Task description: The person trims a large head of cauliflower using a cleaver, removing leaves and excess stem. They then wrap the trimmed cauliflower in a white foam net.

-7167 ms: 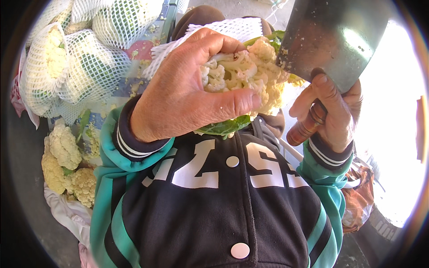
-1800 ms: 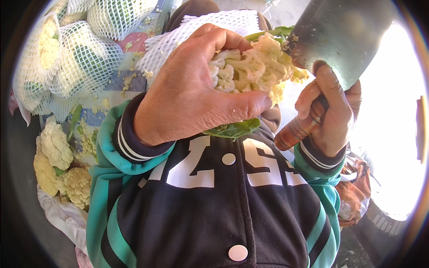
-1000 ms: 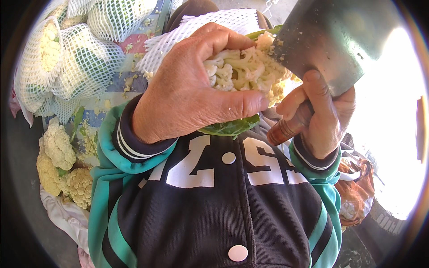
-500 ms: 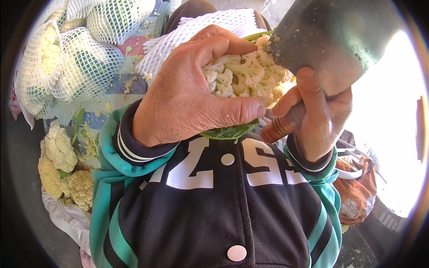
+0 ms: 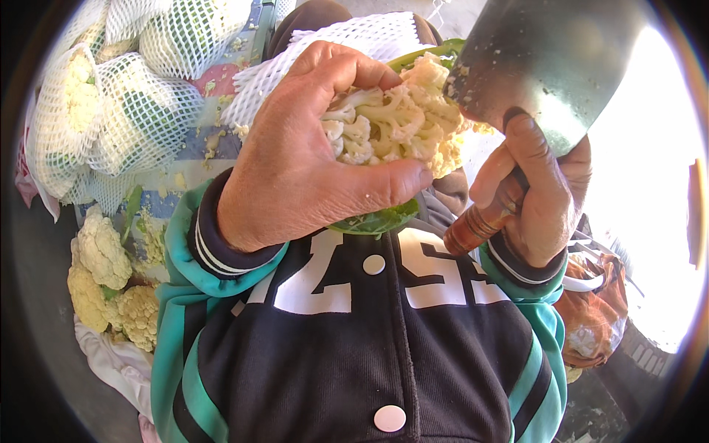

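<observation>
My left hand (image 5: 303,148) grips a white cauliflower head (image 5: 395,122) with green leaves under it, held close in front of my chest. In my right hand (image 5: 535,192) is a cleaver, fingers wrapped round its reddish wooden handle (image 5: 476,225). The wide steel blade (image 5: 550,63) rests against the cauliflower's right side, with small white crumbs stuck to its edge. White foam netting (image 5: 354,44) lies just behind the cauliflower.
Cauliflowers wrapped in white foam netting (image 5: 118,111) are piled at the upper left. Several bare trimmed cauliflower heads (image 5: 100,277) sit on a cloth at the lower left. An orange-brown bag (image 5: 594,314) lies at the right. Scraps litter the patterned sheet.
The cleaver blade has shifted left and pressed closer into the cauliflower's right side. My left hand has kept its grip with the head turned slightly.
</observation>
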### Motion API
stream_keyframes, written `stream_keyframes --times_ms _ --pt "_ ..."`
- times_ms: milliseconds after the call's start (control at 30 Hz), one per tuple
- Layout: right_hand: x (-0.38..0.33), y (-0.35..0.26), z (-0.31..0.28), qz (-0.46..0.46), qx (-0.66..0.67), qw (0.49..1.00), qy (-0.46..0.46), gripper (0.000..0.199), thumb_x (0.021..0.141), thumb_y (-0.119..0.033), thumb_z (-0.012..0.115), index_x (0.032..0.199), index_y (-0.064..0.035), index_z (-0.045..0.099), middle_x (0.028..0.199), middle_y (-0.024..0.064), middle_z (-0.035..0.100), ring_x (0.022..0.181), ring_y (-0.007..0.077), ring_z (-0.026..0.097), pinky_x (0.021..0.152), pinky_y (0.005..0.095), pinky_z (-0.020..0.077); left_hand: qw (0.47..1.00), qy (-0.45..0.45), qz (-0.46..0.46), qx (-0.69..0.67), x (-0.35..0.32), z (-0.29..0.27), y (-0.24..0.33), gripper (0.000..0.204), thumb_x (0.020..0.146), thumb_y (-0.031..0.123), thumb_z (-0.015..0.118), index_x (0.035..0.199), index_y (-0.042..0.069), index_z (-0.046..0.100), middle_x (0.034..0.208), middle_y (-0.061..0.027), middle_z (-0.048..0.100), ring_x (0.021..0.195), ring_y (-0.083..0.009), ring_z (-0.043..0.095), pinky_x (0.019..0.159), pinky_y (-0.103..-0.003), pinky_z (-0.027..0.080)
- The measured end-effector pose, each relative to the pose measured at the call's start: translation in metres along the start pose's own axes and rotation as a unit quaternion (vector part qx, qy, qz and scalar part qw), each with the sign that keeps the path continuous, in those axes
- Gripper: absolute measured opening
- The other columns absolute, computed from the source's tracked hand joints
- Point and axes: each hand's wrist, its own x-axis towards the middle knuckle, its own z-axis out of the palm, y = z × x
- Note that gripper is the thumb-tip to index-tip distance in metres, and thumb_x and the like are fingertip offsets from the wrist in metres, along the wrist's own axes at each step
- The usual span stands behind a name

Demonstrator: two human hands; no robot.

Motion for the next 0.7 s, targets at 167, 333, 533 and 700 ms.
stream_keyframes --times_ms 167,333,533,700 --pt "0.002 -0.008 -0.004 0.045 -0.023 0.998 -0.032 0.012 0.094 -0.010 0.057 0.100 0.0003 0.058 0.052 0.0077 0.060 0.032 0.0122 0.046 0.033 0.0216 0.0294 0.998 -0.008 0.052 0.044 0.001 -0.003 -0.002 0.066 0.069 0.031 0.084 0.116 -0.005 0.054 0.111 -0.0065 0.047 0.108 -0.0147 0.049 0.096 -0.028 0.040" --pt "0.007 -0.012 -0.009 0.079 -0.043 0.994 -0.057 0.011 0.093 -0.010 0.058 0.098 -0.0006 0.058 0.052 0.0074 0.061 0.033 0.0120 0.047 0.033 0.0213 0.0313 0.999 -0.016 0.031 0.016 0.000 -0.001 -0.002 0.065 0.070 0.030 0.084 0.117 -0.004 0.055 0.113 -0.0068 0.048 0.106 -0.0149 0.050 0.095 -0.028 0.040" --pt "0.010 -0.009 -0.007 0.088 -0.023 0.993 -0.075 0.013 0.094 -0.014 0.060 0.096 -0.0011 0.058 0.053 0.0074 0.061 0.033 0.0115 0.048 0.033 0.0204 0.0326 0.999 -0.020 0.037 0.009 0.000 -0.001 -0.002 0.066 0.070 0.029 0.086 0.118 -0.005 0.057 0.116 -0.0070 0.050 0.107 -0.0144 0.051 0.096 -0.028 0.040" --pt "0.006 -0.007 0.006 0.095 0.015 0.995 -0.034 0.014 0.095 -0.015 0.060 0.095 -0.0013 0.058 0.052 0.0078 0.060 0.032 0.0112 0.047 0.033 0.0198 0.0322 0.998 -0.022 0.054 -0.003 0.001 0.002 -0.002 0.065 0.070 0.029 0.086 0.117 -0.005 0.057 0.113 -0.0059 0.051 0.105 -0.0135 0.052 0.095 -0.027 0.041"
